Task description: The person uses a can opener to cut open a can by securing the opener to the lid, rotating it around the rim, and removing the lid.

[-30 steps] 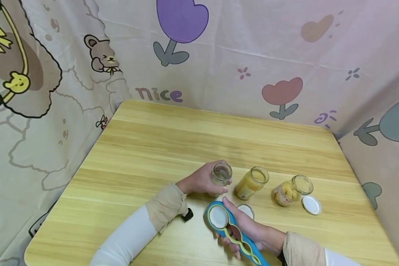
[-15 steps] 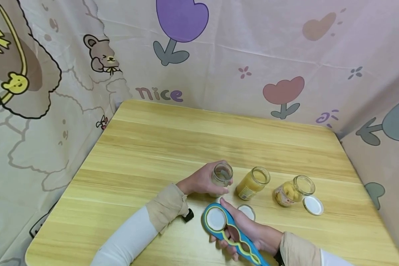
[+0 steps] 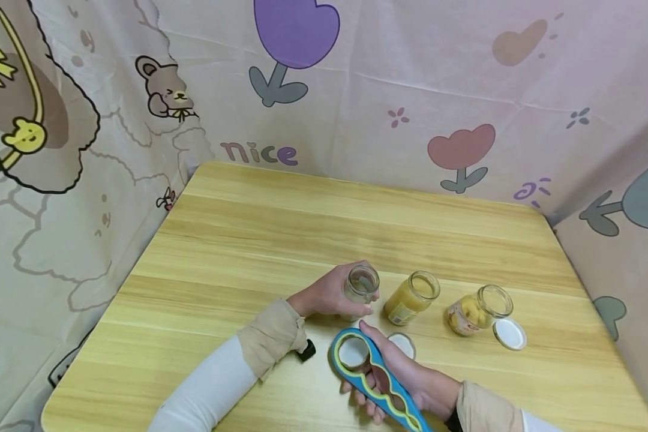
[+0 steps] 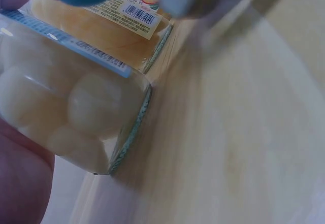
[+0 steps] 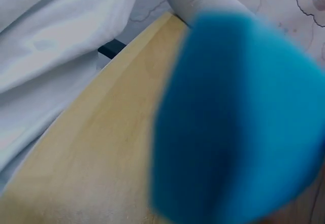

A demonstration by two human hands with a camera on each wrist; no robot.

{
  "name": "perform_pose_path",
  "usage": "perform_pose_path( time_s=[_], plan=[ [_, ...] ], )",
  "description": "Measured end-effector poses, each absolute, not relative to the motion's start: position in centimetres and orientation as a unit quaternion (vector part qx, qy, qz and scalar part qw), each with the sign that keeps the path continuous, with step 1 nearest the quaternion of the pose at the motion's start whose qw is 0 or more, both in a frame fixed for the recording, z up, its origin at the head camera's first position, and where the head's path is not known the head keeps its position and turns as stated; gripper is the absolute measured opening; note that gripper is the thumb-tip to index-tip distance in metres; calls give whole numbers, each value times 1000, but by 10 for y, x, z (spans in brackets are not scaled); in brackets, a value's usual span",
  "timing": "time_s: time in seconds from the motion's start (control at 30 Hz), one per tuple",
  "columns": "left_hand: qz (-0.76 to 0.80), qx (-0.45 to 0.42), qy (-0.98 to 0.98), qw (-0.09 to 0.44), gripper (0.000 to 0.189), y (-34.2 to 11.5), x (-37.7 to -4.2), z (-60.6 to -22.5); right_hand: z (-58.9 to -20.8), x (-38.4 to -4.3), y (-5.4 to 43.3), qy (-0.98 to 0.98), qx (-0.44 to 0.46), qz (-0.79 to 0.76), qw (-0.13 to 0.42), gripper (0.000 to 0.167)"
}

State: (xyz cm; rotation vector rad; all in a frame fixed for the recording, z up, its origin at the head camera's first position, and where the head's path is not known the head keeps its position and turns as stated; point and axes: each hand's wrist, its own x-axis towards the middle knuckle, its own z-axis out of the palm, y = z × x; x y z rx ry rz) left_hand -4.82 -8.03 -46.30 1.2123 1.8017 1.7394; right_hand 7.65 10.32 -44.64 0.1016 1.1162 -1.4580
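In the head view my left hand (image 3: 332, 294) grips an uncovered glass jar (image 3: 360, 286) standing on the table. Pale round pieces fill this jar (image 4: 61, 102) in the left wrist view. A blue and yellow jar opener (image 3: 378, 387) is held in my right hand (image 3: 405, 369), just in front of the jar. Inside its large ring shows a white-faced lid (image 3: 353, 350), sitting lower than the ring's upper edge. The opener's blue handle (image 5: 238, 122) is blurred and fills much of the right wrist view. Fingers under the opener are partly hidden.
Right of the held jar stand an uncovered jar of yellow contents (image 3: 410, 299) and a tilted, uncovered jar of yellow fruit (image 3: 472, 312). One loose lid (image 3: 402, 345) lies partly behind my right hand; another lid (image 3: 510, 333) lies by the fruit jar. The wooden table (image 3: 281, 210) meets patterned cloth walls.
The opener shifts slightly left, then hardly moves. The lid in its ring goes from flush to lower down. My left hand stays on the jar.
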Motion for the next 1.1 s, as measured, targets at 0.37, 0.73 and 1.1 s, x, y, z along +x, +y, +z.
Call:
perform_pose_path(
  time_s=[0.37,0.73,1.1],
  plan=[
    [606,428,647,175,40,-77,-46,-461,-446,83,110,465,32,-635,615,102],
    [623,413,642,170,39,-81,-45,-464,-428,84,124,520,-21,-646,558,91],
    [635,407,634,172,39,-79,-45,-463,-395,89,160,736,-144,-556,357,62]
  ],
)
